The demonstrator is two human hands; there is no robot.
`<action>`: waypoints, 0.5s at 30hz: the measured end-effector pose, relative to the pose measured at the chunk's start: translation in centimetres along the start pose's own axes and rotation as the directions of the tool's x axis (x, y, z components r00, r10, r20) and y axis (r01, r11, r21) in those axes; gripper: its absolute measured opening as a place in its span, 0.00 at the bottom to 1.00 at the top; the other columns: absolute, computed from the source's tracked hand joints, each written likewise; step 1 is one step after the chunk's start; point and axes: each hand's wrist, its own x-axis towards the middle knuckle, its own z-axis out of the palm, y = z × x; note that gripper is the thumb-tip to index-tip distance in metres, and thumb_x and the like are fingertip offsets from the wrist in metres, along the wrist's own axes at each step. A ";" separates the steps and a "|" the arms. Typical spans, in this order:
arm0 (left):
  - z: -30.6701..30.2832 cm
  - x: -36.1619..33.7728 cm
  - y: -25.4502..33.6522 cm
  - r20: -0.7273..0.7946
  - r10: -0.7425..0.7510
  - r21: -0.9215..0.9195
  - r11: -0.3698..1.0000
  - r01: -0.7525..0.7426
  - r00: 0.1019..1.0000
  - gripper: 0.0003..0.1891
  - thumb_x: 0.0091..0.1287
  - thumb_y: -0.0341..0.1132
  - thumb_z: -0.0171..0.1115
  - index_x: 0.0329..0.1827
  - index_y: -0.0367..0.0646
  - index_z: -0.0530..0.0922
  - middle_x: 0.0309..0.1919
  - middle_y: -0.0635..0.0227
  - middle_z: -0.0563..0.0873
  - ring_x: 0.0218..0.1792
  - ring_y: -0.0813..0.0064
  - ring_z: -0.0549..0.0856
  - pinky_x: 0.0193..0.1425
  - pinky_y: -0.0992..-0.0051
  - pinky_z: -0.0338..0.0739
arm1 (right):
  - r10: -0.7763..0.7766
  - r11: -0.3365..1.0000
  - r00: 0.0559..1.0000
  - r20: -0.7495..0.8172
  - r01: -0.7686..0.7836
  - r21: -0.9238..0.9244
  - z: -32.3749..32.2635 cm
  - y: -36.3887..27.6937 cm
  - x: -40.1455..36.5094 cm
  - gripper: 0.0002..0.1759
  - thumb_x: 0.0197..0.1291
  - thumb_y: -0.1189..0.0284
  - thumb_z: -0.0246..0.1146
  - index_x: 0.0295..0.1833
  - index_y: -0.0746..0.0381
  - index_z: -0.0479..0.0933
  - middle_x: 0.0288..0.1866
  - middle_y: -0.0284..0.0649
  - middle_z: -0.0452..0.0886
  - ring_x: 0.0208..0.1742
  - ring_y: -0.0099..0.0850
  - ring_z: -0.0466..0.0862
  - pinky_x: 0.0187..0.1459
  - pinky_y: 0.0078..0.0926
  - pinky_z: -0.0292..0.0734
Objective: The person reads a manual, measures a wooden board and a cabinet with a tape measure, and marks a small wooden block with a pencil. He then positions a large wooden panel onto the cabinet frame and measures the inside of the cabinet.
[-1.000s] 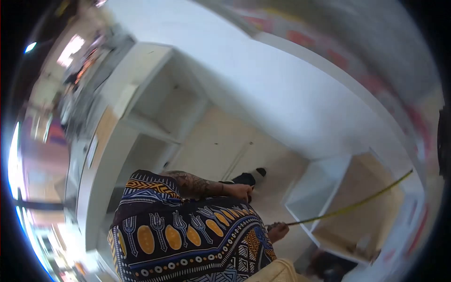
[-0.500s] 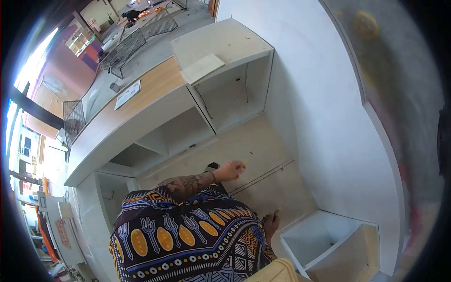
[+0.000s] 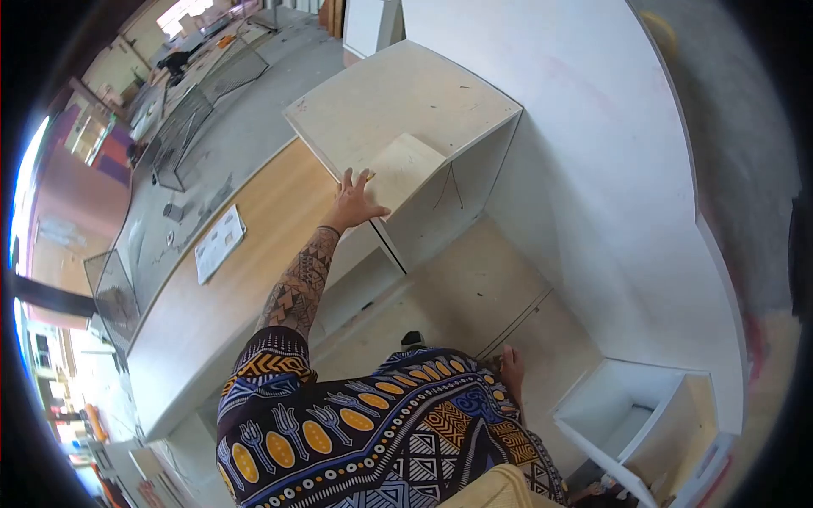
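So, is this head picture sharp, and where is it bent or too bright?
Head view: strong fisheye bend, black corners; left hand on the small board is sharp; the far left edge is blown out; the wall at upper right looks soft.

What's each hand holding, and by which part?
Left hand lies flat, fingers spread, at the near edge of the small board, gripping nothing. Right hand, low and partly hidden: cannot tell.

1 head-worn fisheye view looks steeply down from close above the person's torso onto the worktop [image 3: 254,254], cabinet and floor.
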 end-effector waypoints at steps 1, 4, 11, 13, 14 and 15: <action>-1.0 0.6 -0.3 0.103 0.035 -0.021 0.999 -0.033 0.994 0.57 0.56 0.67 0.78 0.83 0.42 0.65 0.75 0.31 0.69 0.78 0.33 0.67 0.81 0.43 0.65 | -0.006 0.999 0.990 0.144 0.001 0.037 1.4 -0.8 0.8 0.22 0.81 0.55 0.62 0.51 0.66 0.83 0.33 0.36 0.83 0.32 0.22 0.81 0.34 0.22 0.74; -1.7 1.0 1.1 0.166 -0.012 0.009 1.000 0.010 0.986 0.51 0.59 0.68 0.75 0.77 0.41 0.70 0.69 0.33 0.74 0.74 0.35 0.72 0.76 0.42 0.70 | -0.015 1.000 0.961 0.277 0.011 0.016 5.7 -4.8 3.2 0.20 0.82 0.56 0.61 0.52 0.65 0.83 0.32 0.34 0.82 0.32 0.20 0.80 0.34 0.23 0.75; 0.0 1.4 5.8 0.128 -0.291 -0.058 0.952 0.300 0.948 0.41 0.66 0.68 0.70 0.56 0.30 0.80 0.54 0.38 0.87 0.57 0.38 0.87 0.62 0.46 0.80 | -0.032 0.977 0.807 0.590 -0.099 0.188 17.2 -17.0 10.6 0.19 0.82 0.60 0.62 0.62 0.66 0.77 0.42 0.36 0.82 0.41 0.24 0.84 0.42 0.29 0.85; -1.3 1.2 6.9 0.267 -0.181 -0.188 0.954 0.236 0.947 0.36 0.69 0.64 0.69 0.44 0.30 0.85 0.39 0.39 0.92 0.45 0.38 0.91 0.53 0.47 0.84 | -0.031 0.970 0.763 0.646 -0.134 0.205 20.8 -19.0 13.1 0.19 0.82 0.60 0.62 0.62 0.65 0.77 0.44 0.37 0.82 0.42 0.24 0.84 0.43 0.30 0.86; -1.1 1.2 6.7 0.272 -0.203 -0.179 0.950 0.256 0.941 0.36 0.69 0.64 0.69 0.44 0.30 0.85 0.39 0.39 0.92 0.45 0.38 0.91 0.53 0.47 0.84 | -0.007 0.941 0.761 0.648 -0.214 0.261 22.5 -20.6 13.9 0.21 0.81 0.59 0.63 0.64 0.65 0.76 0.45 0.36 0.82 0.44 0.24 0.84 0.44 0.30 0.86; -1.1 1.5 6.2 0.277 -0.154 -0.180 0.961 0.209 0.948 0.35 0.71 0.63 0.68 0.47 0.30 0.85 0.37 0.42 0.92 0.43 0.45 0.92 0.51 0.52 0.85 | 0.015 0.900 0.759 0.651 -0.294 0.322 23.8 -22.0 14.8 0.23 0.81 0.58 0.64 0.66 0.65 0.76 0.45 0.36 0.82 0.46 0.24 0.84 0.44 0.29 0.86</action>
